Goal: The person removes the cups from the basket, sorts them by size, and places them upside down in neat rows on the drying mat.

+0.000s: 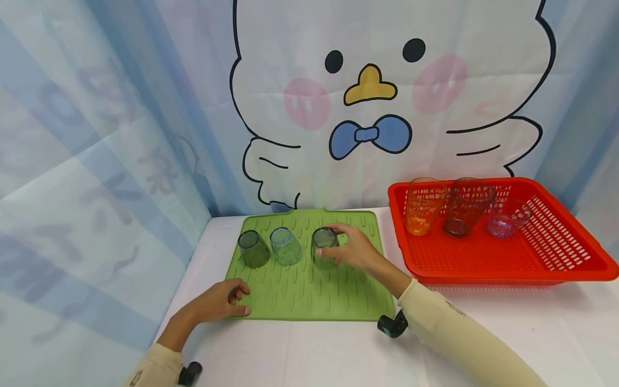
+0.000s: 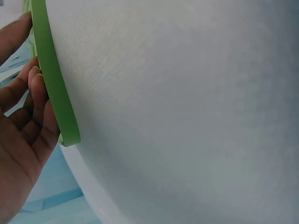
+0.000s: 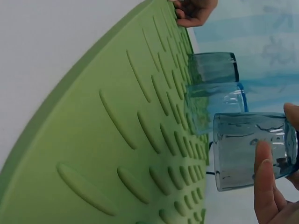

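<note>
My right hand (image 1: 355, 250) grips a clear grey-blue drinking glass (image 1: 323, 239) near its top end, thumb on one side and fingers on the other. Over the back middle of the green ridged mat (image 1: 300, 301), this glass (image 3: 233, 151) has its other end towards the mat. A smoky dark glass (image 1: 253, 250) and a light blue glass (image 1: 286, 247) stand in a row to its left, on the mat. At the mat's front left corner rests my left hand (image 1: 217, 302), fingers loosely bent; its fingertips are against the green edge (image 2: 56, 93) in the left wrist view.
On the right of the white table sits a red slotted basket (image 1: 483, 279). Inside are an orange glass (image 1: 423, 212), a dark purplish glass (image 1: 466, 207) and a small purple cup (image 1: 505, 220). A printed curtain (image 1: 271, 97) hangs behind and along the left.
</note>
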Motion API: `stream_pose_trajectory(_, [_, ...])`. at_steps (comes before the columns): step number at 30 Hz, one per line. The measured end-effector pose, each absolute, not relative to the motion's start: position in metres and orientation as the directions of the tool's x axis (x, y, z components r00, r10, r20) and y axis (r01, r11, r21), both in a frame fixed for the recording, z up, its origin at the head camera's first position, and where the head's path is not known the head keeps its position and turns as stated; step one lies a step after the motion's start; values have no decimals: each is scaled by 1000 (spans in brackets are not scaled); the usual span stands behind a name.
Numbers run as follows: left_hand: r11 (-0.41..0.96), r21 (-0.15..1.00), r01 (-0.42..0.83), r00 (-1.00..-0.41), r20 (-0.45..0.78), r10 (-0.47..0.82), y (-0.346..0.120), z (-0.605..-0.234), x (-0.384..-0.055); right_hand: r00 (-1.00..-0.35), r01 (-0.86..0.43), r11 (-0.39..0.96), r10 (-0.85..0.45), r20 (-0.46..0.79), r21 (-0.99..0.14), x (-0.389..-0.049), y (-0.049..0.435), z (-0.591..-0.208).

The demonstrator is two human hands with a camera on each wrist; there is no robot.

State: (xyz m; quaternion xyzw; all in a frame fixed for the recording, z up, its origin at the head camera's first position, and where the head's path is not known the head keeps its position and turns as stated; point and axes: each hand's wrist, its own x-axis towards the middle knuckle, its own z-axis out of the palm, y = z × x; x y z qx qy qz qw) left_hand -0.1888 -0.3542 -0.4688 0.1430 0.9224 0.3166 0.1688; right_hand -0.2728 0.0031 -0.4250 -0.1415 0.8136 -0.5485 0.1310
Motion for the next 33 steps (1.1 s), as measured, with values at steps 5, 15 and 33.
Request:
stream_pose_trajectory(5, [756,635,158,-901,-222,374,-353,-467,-188,-929,-74,397,-360,-81,-915,-280,-1,-427])
stream_pose_trajectory(15, [761,630,156,-901,-226,371,-352,-464,-189,-933,-57,442,-343,-110,-895,-292,-13,-433])
stream_pose_trajectory(33, [758,633,156,-897,-231,378,-353,-464,-187,-934,-24,474,-324,-149,-880,-297,-24,-442])
